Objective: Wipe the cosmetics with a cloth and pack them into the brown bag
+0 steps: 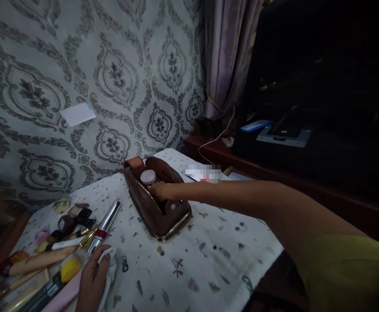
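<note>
A brown leather-look zip bag (140, 203) lies open on the table. My right hand (159, 190) reaches down into it, its fingers hidden inside. Close to that hand, a round jar with a pale lid (148, 177) sits in the bag. My left hand (93, 277) rests at the near left, closed on a crumpled white cloth (110, 264). Just beyond this hand lies a silver tube with a red band (106, 225). A yellow-ended item (70, 269) and a pink tube (66, 294) are beside it on the left.
Several cosmetics, among them a dark round item (66, 224) and a small pink item (42, 236), crowd the table's left side. A patterned white cloth (183, 268) covers the table. Patterned wallpaper (118, 78) rises behind. A dark screen (306, 78) stands on a reddish-brown cabinet (241, 160).
</note>
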Tool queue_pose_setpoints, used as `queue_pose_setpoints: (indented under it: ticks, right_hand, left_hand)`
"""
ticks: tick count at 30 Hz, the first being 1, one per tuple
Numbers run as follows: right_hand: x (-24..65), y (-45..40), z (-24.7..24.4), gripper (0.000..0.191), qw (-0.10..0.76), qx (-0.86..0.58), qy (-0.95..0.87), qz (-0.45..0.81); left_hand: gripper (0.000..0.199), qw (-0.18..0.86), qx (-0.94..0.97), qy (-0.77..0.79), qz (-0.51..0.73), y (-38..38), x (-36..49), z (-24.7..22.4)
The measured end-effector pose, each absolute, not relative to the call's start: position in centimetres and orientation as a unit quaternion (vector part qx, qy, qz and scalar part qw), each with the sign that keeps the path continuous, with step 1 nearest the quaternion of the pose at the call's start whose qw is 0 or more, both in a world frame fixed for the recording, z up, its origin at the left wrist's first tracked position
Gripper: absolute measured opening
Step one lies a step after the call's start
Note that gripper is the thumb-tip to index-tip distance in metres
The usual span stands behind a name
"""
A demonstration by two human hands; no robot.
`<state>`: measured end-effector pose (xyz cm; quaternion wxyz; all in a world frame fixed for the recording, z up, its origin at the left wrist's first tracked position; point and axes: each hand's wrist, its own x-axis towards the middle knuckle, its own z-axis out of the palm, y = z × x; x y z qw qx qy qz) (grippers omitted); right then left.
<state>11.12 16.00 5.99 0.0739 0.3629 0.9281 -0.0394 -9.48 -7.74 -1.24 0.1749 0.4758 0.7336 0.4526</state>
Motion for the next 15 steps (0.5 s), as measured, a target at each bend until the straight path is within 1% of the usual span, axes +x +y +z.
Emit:
queue_pose_setpoints:
  ticks: [2,5,15]
  right_hand:
    - [10.96,16.17,6.06,0.033,0.084,0.372,0.924,-0.014]
    - [10.45,16.11,6.33,0.038,0.07,0.383,0.921,0.013]
    - [10.71,15.76,6.48,0.039,0.061,0.375,0.925,0.019]
  left_hand:
    - [0.046,0.177,0.475,0.738,0.445,-7.78,-9.42,-1.18]
    - [0.046,0.176,0.478,0.74,0.439,-7.83,-9.21,-1.01]
    - [0.046,0.175,0.472,0.742,0.443,-7.75,-8.9,-0.7]
